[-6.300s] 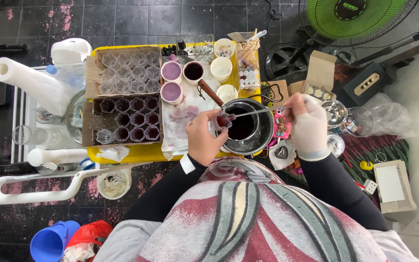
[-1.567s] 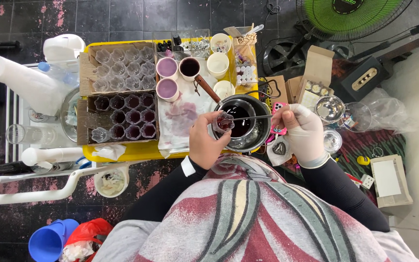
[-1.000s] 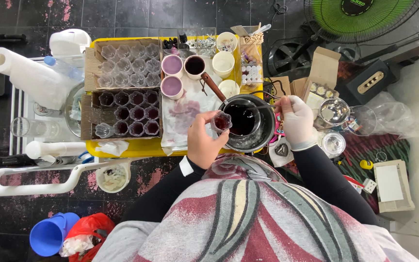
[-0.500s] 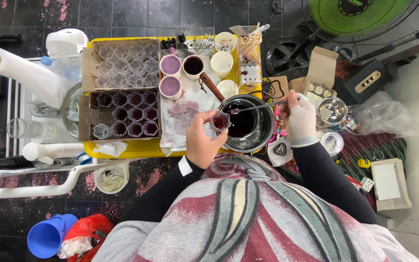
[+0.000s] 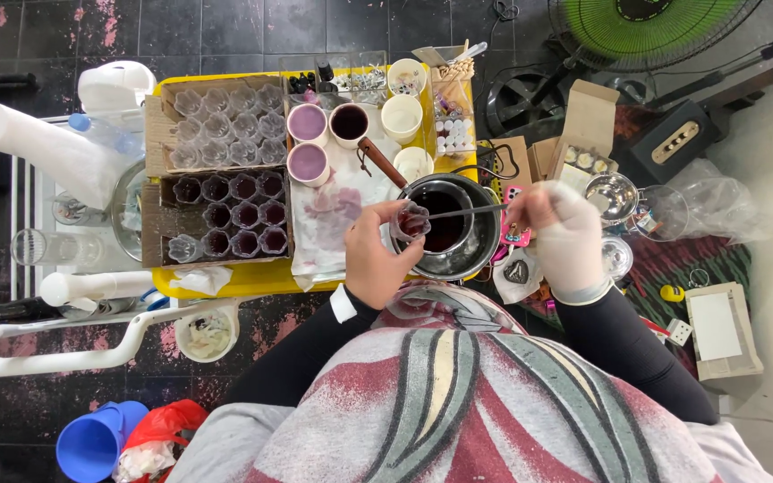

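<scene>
My left hand [image 5: 376, 261] holds a small clear fluted cup [image 5: 410, 221] over the near rim of a metal pot [image 5: 483, 234] of dark red liquid. My right hand [image 5: 562, 234], in a white glove, grips a thin metal utensil [image 5: 467, 211] whose handle crosses the pot and whose tip reaches the cup. Left of the pot, a cardboard tray [image 5: 156, 234] holds rows of small cups filled with dark liquid; behind it a second tray [image 5: 158, 134] holds empty clear cups.
A yellow tray [image 5: 252, 279] carries the cardboard trays, several mugs [image 5: 307, 122] and a stained white cloth [image 5: 333, 215]. A paper towel roll [image 5: 38, 150] lies at left, a green fan [image 5: 646, 27] at top right, a blue funnel [image 5: 91, 443] and red bag at bottom left.
Both hands stay at the pot. The right hand has shifted a little with the utensil; the left hand keeps the small cup at the pot's rim.
</scene>
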